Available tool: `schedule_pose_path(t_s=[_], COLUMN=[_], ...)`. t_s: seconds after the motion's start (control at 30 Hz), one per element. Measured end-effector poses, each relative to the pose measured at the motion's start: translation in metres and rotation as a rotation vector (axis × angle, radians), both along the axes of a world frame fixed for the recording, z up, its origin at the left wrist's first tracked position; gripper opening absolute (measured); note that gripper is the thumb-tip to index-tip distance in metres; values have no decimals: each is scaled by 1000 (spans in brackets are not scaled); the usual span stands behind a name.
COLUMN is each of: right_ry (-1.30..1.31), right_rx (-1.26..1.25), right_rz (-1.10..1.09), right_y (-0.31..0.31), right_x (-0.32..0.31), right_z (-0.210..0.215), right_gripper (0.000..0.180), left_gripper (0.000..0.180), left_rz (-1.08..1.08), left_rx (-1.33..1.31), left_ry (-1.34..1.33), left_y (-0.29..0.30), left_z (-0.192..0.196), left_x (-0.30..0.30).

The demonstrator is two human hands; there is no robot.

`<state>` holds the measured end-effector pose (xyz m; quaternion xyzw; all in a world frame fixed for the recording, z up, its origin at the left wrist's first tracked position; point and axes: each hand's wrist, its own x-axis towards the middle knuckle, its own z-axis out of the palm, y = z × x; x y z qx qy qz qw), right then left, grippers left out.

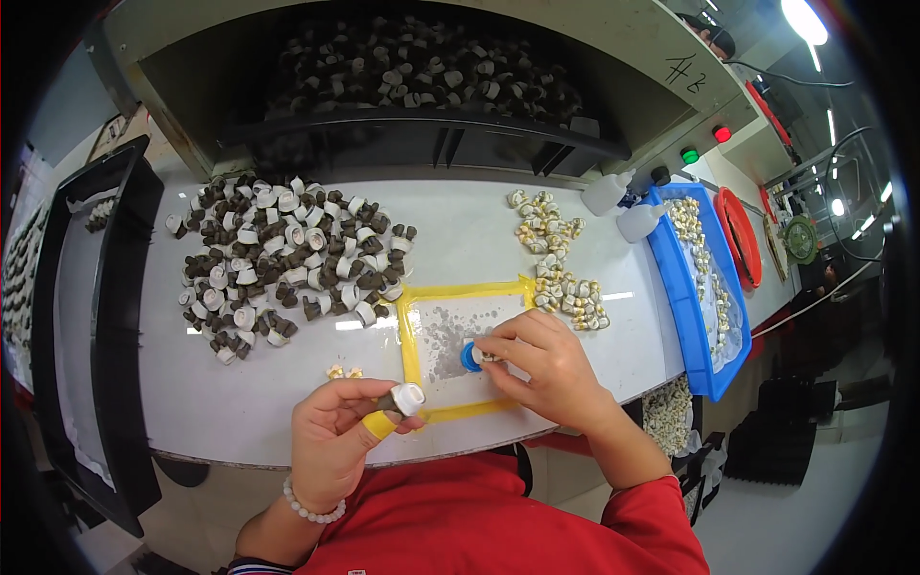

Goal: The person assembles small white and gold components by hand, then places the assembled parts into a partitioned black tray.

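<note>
My left hand [337,436] grips a small dark cylindrical part with a white cap [403,398], held near the table's front edge; a yellow finger cot covers the thumb tip. My right hand [541,364] presses its fingertips on a small pale piece sitting on a round blue holder [471,356]. The holder stands inside a yellow-taped rectangle [410,335] on the white table [230,402]. A large heap of dark and white capped parts [287,264] lies to the left of the rectangle. A smaller pile of pale beige pieces [561,264] lies just behind my right hand.
A blue tray [678,297] with pale pieces stands at the right, with two white squeeze bottles [623,206] behind it. A black tray [91,326] runs along the left. A machine hopper [422,77] full of dark parts sits behind. Two tiny pieces [343,371] lie near my left hand.
</note>
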<state>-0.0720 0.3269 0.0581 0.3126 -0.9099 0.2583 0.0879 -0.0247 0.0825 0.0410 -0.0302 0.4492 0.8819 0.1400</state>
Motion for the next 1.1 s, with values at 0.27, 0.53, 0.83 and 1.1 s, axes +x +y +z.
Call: schedule_pose_path(t_s=[0.27, 0.53, 0.83, 1.1], right_ry=[-240, -482, -498, -498], right_rx=[-266, -571, -547, -557], right_rz=[-93, 9, 69, 28], right_y=[1, -2, -6, -11], right_x=[9, 16, 19, 24], right_z=[5, 14, 16, 13], right_gripper=[25, 24, 28, 27], left_gripper=[24, 25, 26, 24], left_rz=[-91, -140, -152, -135], left_rx=[9, 30, 9, -109], left_ry=[14, 23, 29, 106], left_y=[15, 22, 24, 23], left_z=[-4, -9, -12, -7], left_x=[1, -1, 2, 5])
